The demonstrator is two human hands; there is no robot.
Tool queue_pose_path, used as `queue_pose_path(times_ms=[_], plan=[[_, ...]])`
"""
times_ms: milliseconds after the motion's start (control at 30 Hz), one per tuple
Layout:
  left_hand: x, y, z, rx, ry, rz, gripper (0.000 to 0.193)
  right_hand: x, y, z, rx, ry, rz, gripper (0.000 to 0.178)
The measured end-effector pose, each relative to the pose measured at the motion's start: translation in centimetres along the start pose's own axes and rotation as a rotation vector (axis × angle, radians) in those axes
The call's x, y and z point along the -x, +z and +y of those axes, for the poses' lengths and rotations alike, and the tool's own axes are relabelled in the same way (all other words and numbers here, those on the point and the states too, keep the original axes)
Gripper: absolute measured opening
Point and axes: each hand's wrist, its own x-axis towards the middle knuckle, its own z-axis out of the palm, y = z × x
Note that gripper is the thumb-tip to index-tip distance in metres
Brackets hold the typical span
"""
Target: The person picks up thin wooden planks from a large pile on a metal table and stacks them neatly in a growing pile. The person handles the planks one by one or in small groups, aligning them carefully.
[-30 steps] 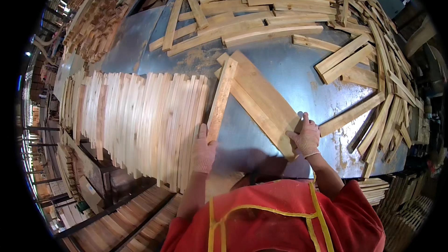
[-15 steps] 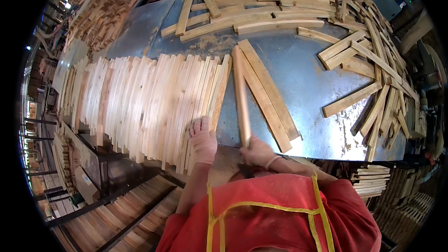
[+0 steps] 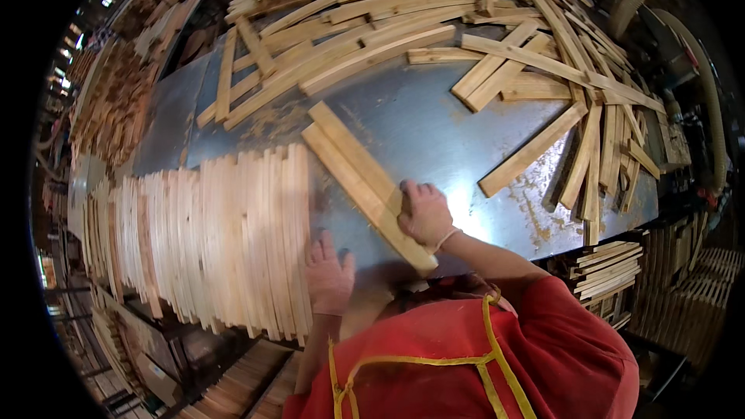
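Observation:
My left hand (image 3: 329,275) is open, fingers stretched out, beside the near right end of a long row of pale wooden slats (image 3: 225,233) packed side by side. Two darker wooden slats (image 3: 365,178) lie slanted against each other on the metal tabletop, just right of the row. Near their lower end, my right hand (image 3: 425,213) is closed on the right-hand slat, its fingers over the edge. Part of that slat is hidden under the hand.
A loose heap of wooden slats (image 3: 543,81) covers the table's (image 3: 372,124) right and far sides. Sawdust (image 3: 268,120) is scattered on the metal. More wood is stacked at the far left (image 3: 124,101) and below the right edge (image 3: 609,271).
The single slat that was in my right hand now appears to stand with the row. My right hand has moved onto the slanted pair. The whole view has shifted.

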Motion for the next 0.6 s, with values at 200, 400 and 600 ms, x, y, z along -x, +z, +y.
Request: queue_pose_path(times_ms=[200, 400, 600], plan=[[-4.6, 0.5, 9.2, 0.127, -0.13, 0.005, 0.111, 2.2, -1.9, -2.0, -0.655, -0.059, -0.451, 0.081], [-5.6, -0.5, 7.9, 0.127, -0.112, -0.085, 0.101, -4.1, -7.5, 18.5, -0.121, 0.19, 0.539, 0.063], [-5.2, -1.1, 1.9, 0.296, -0.152, 0.121, 0.093, -2.6, -12.3, 34.9, -0.733, 0.818, 1.061, 0.059]])
